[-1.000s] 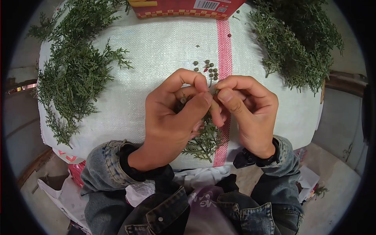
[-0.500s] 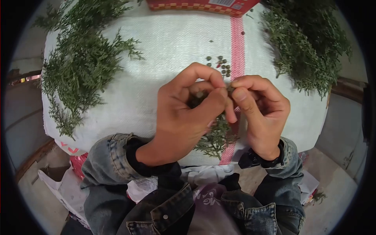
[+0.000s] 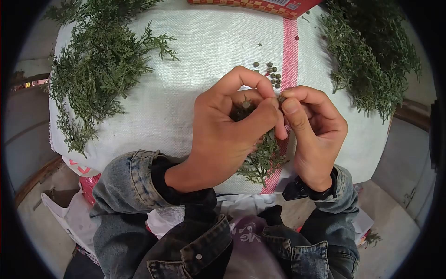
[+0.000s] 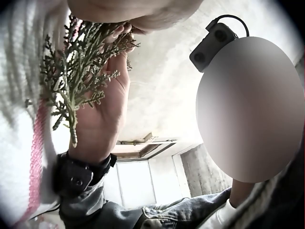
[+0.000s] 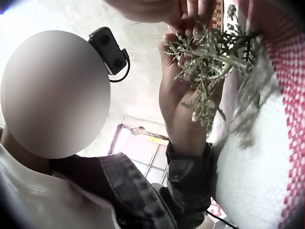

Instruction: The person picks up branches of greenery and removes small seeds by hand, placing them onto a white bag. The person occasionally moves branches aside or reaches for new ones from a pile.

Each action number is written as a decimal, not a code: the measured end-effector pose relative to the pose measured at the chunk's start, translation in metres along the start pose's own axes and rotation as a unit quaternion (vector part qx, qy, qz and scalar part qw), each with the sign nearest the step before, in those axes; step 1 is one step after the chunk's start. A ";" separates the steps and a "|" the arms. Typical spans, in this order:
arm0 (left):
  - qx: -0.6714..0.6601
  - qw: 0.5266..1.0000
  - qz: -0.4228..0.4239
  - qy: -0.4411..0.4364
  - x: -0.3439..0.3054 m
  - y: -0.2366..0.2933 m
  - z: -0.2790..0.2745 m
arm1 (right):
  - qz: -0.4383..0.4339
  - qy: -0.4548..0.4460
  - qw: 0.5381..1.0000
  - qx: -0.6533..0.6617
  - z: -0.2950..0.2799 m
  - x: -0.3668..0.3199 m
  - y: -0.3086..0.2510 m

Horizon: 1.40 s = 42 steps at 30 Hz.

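In the head view the left hand (image 3: 232,125) curls round a green sprig (image 3: 265,160), whose leafy end hangs below the palm; a cut stem shows inside the curled fingers. Thumb and forefinger of the right hand (image 3: 318,132) pinch a small dark berry (image 3: 281,99) right beside the left fingertips. Several round berries (image 3: 273,76) lie on the white woven sack (image 3: 186,93) just beyond the hands. The left wrist view shows the sprig (image 4: 74,76) hanging under the fingers, and the right wrist view shows it (image 5: 209,67) from the other side.
Piles of green branches lie on the sack at the left (image 3: 102,60) and at the right (image 3: 367,56). A red box (image 3: 260,5) stands at the far edge. A lone berry (image 3: 297,37) rests on the pink stripe. Bags (image 3: 69,218) are on the floor at lower left.
The head view has shifted, so the scene sits further right and higher. Both hands keep their hold close together, and more of the cut stem shows in the left palm.
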<state>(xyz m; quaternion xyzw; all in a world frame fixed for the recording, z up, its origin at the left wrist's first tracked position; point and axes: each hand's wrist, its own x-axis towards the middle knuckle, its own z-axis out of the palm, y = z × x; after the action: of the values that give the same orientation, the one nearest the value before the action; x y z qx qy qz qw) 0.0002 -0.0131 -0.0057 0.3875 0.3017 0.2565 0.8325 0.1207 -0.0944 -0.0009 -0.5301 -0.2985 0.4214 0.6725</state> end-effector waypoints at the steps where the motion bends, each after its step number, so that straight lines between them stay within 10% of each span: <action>1: -0.003 1.000 0.000 -0.001 0.000 -0.001 -0.001 | -0.002 0.006 1.000 0.006 0.001 -0.001 0.001; 30: -0.119 0.988 -0.094 -0.006 0.001 0.005 -0.007 | 0.090 -0.001 0.996 0.000 -0.007 0.006 0.008; 42: 0.042 0.997 0.059 0.000 -0.001 -0.010 -0.007 | 0.016 -0.138 0.954 -0.265 -0.004 0.028 -0.039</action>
<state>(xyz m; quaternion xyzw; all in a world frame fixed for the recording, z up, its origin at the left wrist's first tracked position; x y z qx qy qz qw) -0.0029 -0.0160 -0.0169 0.4397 0.2888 0.2925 0.7986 0.1474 -0.0748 0.0345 -0.6304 -0.4811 0.4067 0.4536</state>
